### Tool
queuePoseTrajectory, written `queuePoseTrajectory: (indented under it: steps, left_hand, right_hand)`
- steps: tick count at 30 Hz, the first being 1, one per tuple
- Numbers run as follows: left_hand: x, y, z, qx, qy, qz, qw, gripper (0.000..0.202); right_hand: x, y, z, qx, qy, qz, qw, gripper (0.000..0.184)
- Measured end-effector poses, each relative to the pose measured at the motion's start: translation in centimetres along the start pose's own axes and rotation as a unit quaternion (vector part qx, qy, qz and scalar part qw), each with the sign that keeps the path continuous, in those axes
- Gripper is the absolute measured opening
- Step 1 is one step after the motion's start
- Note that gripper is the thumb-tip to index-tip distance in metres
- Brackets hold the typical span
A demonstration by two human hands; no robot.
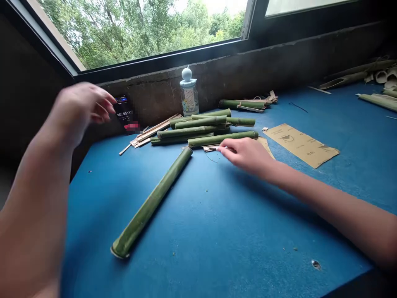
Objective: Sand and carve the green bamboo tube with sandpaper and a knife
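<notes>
My left hand (82,101) is raised at the upper left, slightly blurred, its bent fingers apart and holding nothing. Just beyond its fingertips a phone (123,111) with a running timer leans against the wall. My right hand (242,152) reaches to the front of a pile of green bamboo pieces (192,131). Its thumb and fingers are pinched at the end of a thin bamboo strip (210,148); the fingers partly hide it. Between my arms a long green bamboo piece (153,200) lies slantwise on the blue table (217,248), apart from both hands.
A clear jar with a pale blue lid (189,97) stands behind the pile. Thin bamboo strips (155,130) lie left of it. Brown sandpaper (300,144) is at the right, with more bamboo (380,99) in the far right corner. A window (149,33) is behind the table.
</notes>
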State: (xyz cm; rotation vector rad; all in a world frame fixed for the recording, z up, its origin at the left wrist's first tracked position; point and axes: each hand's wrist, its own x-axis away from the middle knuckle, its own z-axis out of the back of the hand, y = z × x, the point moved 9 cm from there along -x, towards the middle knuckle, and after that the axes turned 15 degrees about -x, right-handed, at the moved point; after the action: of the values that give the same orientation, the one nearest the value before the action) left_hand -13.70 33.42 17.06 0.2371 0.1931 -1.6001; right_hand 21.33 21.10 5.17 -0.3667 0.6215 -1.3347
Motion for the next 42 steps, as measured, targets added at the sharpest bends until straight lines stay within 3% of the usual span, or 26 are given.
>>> queuePoseTrajectory:
  steps: [2,4,6,9,13,15,18,23,27,33,38,42]
  left_hand:
    - [6.1,3.0,-2.9,-0.034,-0.125,-0.057,0.990,0.048]
    - [13.1,5.4,-5.7,-0.087,-0.190,-0.097,0.973,0.056]
    - [18.9,6.9,-7.4,-0.149,-0.181,-0.119,0.965,0.064]
    - [23.8,7.0,-8.1,-0.238,-0.135,-0.115,0.955,0.063]
    - [25.5,5.7,-7.8,-0.283,-0.136,-0.109,0.943,0.057]
    - [26.1,6.1,-7.5,-0.285,-0.135,-0.114,0.942,0.054]
    - [27.5,8.6,-7.0,-0.290,-0.123,-0.135,0.939,0.050]
    - [28.7,14.0,-7.3,-0.316,-0.112,-0.172,0.926,0.049]
    - [29.4,15.6,-7.1,-0.316,-0.100,-0.186,0.925,0.054]
    - [32.5,16.0,-5.2,-0.333,0.011,-0.292,0.896,0.052]
    - [31.9,14.8,-5.0,-0.308,0.063,-0.299,0.901,0.039]
    - [31.5,13.9,-5.1,-0.256,0.092,-0.300,0.914,0.040]
  right_hand:
    - [-0.8,1.1,1.4,-0.022,0.021,-0.014,0.999,0.029]
    - [-1.3,1.5,2.3,-0.034,0.031,-0.013,0.999,0.030]
    - [-1.2,1.0,2.9,-0.043,0.033,-0.001,0.999,0.030]
    - [-0.2,-0.9,2.6,-0.053,0.022,0.035,0.998,0.027]
    - [2.2,-4.3,1.0,-0.028,-0.023,0.111,0.993,0.027]
    - [3.2,-5.4,-0.2,0.000,-0.065,0.146,0.987,0.031]
    - [3.7,-5.7,-1.3,0.015,-0.104,0.160,0.981,0.032]
    - [2.7,-4.1,-1.7,0.016,-0.092,0.139,0.986,0.027]
    - [2.1,-3.2,-1.8,0.025,-0.074,0.125,0.989,0.029]
    - [1.7,-2.6,-2.0,0.026,-0.065,0.105,0.992,0.031]
    - [1.1,-1.6,-1.2,0.009,-0.056,0.082,0.995,0.028]
    - [1.0,-1.7,-1.2,-0.002,-0.088,0.103,0.991,0.028]
